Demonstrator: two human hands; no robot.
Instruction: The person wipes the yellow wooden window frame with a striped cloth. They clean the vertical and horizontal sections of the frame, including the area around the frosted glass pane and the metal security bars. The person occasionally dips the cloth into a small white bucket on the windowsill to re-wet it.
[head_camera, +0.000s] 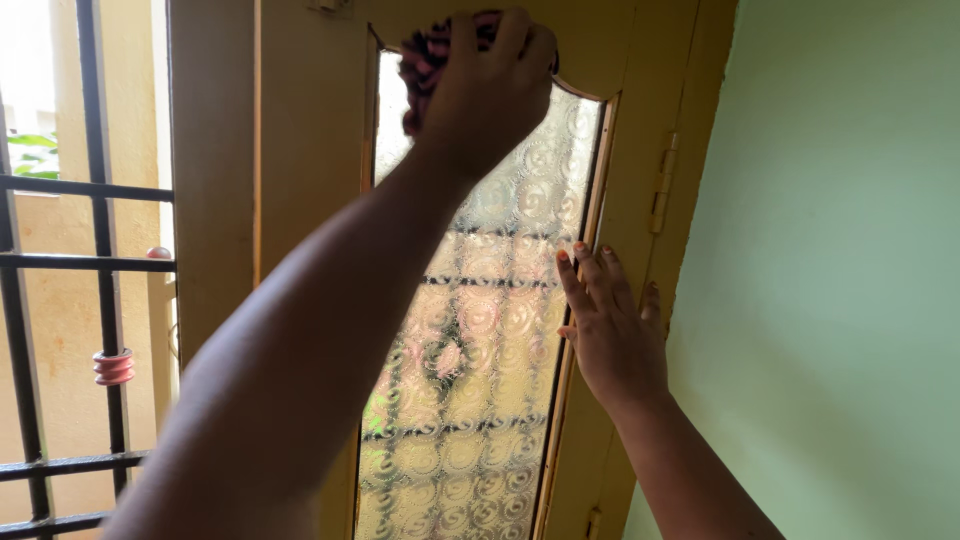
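My left hand (480, 85) is raised to the top of a patterned frosted glass pane (480, 330) set in a yellow wooden window shutter (310, 130). Its fingers are closed on a dark red and black checked cloth (425, 60), pressed against the upper edge of the glass. My right hand (608, 325) rests flat with fingers spread on the shutter's right frame, touching the edge of the glass at mid height. My left forearm crosses the lower left part of the pane and hides it.
Black metal window bars (100, 260) stand at the left, with a red ring-shaped thing (113, 367) on one bar. A brass hinge (663, 185) joins the shutter to its frame. A pale green wall (840, 270) fills the right side.
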